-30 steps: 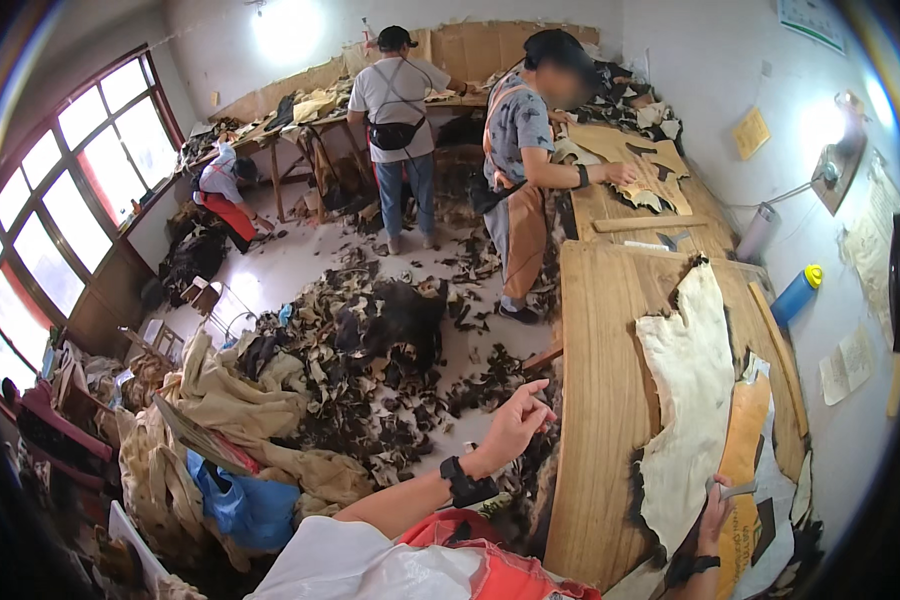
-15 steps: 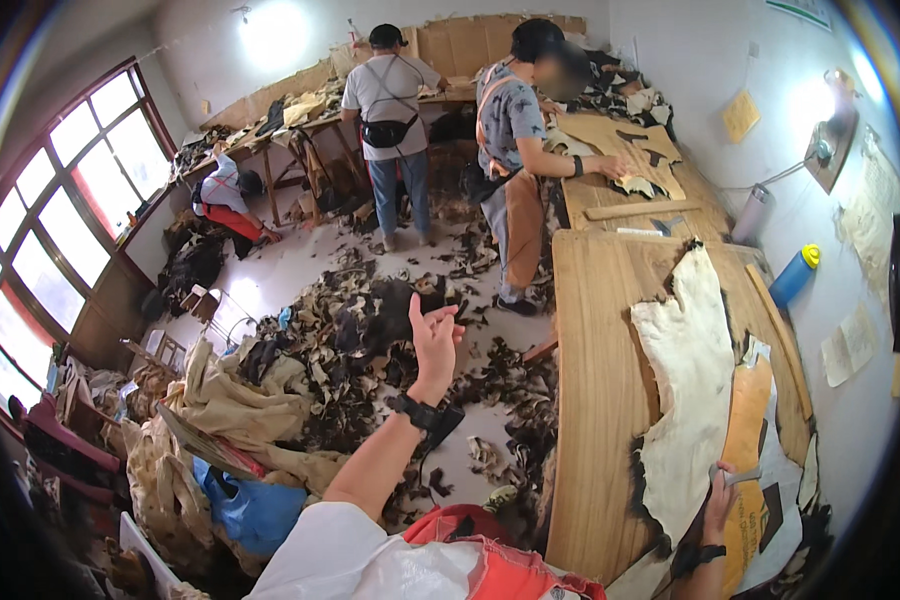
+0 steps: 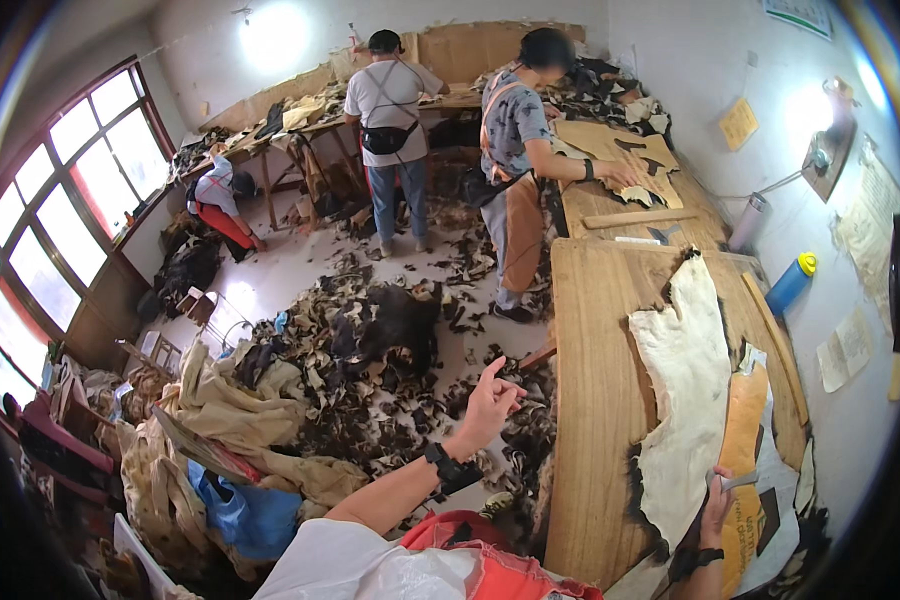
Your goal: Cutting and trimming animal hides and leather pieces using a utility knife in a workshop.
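Note:
My left hand [image 3: 487,408] is raised over the scrap-strewn floor beside the wooden table [image 3: 598,400]. Its index finger points out, the other fingers are partly curled, and nothing is in it. My right hand [image 3: 713,508] rests at the table's near right, closed around a small grey tool [image 3: 741,481] whose exact kind I cannot make out. Left of that hand lies a long cream hide [image 3: 685,370] with dark fur along its edges. Under and beside the tool runs an orange-brown sheet [image 3: 743,425] with print on it. A whitish sheet [image 3: 781,500] with a dark slot lies at its right.
Dark fur scraps [image 3: 370,340] cover much of the floor. Beige cloth [image 3: 235,400] and a blue bag [image 3: 245,510] are heaped at left. One person [image 3: 515,140] works at the further table; two others are behind. A blue bottle [image 3: 792,285] stands by the right wall.
My left hand has swung right and lower, toward the table edge. My right hand stays in place with the grey tool. The crouching person at the back has shifted slightly.

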A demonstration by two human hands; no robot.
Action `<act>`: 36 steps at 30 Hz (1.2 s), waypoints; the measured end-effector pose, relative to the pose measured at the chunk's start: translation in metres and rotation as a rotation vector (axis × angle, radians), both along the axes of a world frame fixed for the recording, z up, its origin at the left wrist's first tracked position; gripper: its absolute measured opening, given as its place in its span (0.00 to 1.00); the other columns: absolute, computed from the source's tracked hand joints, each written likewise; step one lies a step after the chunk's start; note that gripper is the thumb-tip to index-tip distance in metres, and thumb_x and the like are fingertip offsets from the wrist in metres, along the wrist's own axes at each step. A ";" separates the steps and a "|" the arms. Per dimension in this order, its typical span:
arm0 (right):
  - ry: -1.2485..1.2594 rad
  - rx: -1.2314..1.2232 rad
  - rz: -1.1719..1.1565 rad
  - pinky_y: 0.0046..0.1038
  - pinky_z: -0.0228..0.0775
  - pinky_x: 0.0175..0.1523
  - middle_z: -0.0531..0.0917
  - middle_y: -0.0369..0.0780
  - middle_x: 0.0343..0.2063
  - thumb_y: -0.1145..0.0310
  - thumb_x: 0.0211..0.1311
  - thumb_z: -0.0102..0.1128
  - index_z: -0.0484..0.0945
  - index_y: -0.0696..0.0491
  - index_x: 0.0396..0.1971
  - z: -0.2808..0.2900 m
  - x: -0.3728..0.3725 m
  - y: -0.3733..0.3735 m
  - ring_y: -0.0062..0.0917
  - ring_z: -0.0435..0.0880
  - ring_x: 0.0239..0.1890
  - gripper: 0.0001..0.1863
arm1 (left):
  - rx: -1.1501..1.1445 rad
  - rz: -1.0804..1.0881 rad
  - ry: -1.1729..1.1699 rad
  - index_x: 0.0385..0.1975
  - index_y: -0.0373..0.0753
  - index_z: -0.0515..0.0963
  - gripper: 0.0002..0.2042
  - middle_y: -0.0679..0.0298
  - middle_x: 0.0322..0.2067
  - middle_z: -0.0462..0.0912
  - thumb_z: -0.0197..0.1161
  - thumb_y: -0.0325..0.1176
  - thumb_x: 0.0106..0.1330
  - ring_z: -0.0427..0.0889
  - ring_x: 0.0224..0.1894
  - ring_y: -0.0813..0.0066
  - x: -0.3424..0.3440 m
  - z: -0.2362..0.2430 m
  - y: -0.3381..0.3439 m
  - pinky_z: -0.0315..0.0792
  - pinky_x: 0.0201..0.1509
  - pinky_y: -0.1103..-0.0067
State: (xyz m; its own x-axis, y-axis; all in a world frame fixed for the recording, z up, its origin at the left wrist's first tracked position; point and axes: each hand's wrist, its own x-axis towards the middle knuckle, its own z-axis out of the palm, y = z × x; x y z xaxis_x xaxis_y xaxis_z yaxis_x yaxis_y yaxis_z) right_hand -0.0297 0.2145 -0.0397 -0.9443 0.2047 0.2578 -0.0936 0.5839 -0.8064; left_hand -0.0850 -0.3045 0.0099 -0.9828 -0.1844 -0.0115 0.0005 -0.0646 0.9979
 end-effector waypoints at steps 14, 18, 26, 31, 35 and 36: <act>-0.065 -0.020 -0.030 0.34 0.66 0.57 0.81 0.48 0.40 0.67 0.70 0.45 0.76 0.63 0.44 0.004 0.000 -0.004 0.39 0.78 0.47 0.15 | -0.009 -0.005 0.004 0.72 0.38 0.51 0.29 0.62 0.40 0.82 0.51 0.24 0.73 0.79 0.35 0.81 0.025 0.008 0.005 0.76 0.42 0.83; -0.026 0.015 -0.037 0.35 0.66 0.56 0.81 0.47 0.40 0.67 0.70 0.45 0.76 0.63 0.42 0.000 0.000 0.000 0.38 0.78 0.46 0.15 | 0.030 -0.043 -0.018 0.72 0.38 0.50 0.29 0.62 0.41 0.82 0.52 0.24 0.73 0.78 0.35 0.82 0.030 0.008 0.015 0.75 0.42 0.83; -0.030 -0.047 -0.022 0.35 0.67 0.55 0.81 0.47 0.39 0.67 0.70 0.46 0.76 0.63 0.42 0.007 -0.003 -0.008 0.38 0.78 0.45 0.15 | 0.008 -0.076 -0.016 0.69 0.34 0.56 0.26 0.64 0.39 0.83 0.52 0.24 0.73 0.78 0.34 0.84 0.032 0.007 0.023 0.75 0.42 0.84; 0.052 -0.024 -0.024 0.36 0.67 0.55 0.81 0.49 0.38 0.68 0.70 0.46 0.76 0.63 0.41 -0.016 -0.002 0.006 0.41 0.78 0.45 0.14 | -0.029 -0.120 -0.005 0.64 0.34 0.65 0.21 0.66 0.36 0.84 0.54 0.27 0.73 0.78 0.33 0.83 0.036 -0.010 0.033 0.74 0.41 0.84; 0.031 -0.051 -0.015 0.35 0.67 0.56 0.81 0.47 0.39 0.67 0.70 0.46 0.76 0.62 0.42 -0.018 0.000 0.013 0.38 0.77 0.46 0.14 | -0.010 -0.158 -0.003 0.64 0.34 0.65 0.20 0.65 0.37 0.84 0.54 0.27 0.73 0.78 0.34 0.83 0.035 -0.003 0.039 0.74 0.42 0.83; 0.011 -0.057 -0.007 0.33 0.66 0.57 0.80 0.44 0.40 0.65 0.71 0.47 0.77 0.61 0.42 -0.016 0.000 0.012 0.34 0.77 0.46 0.15 | 0.001 -0.172 0.013 0.64 0.35 0.66 0.20 0.65 0.37 0.83 0.54 0.27 0.73 0.78 0.35 0.83 0.035 0.000 0.039 0.74 0.42 0.83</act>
